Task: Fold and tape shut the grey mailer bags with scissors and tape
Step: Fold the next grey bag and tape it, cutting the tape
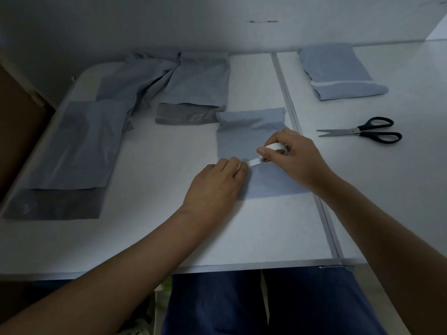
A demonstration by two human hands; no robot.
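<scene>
The right hand (290, 155) is gripping 1 white tape roll (278, 149) while the left hand (217, 182) is pinching its free end, both over 1 grey mailer bag (242, 143) mid-table. 4 more mailers are lying nearer the far edge; 1 pair of scissors (362, 133) is lying right. No readable writing.

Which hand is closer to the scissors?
The right hand. It holds the tape roll over the grey mailer bag, left of the scissors. The left hand pinches the tape end farther away, on the bag's other side.
</scene>
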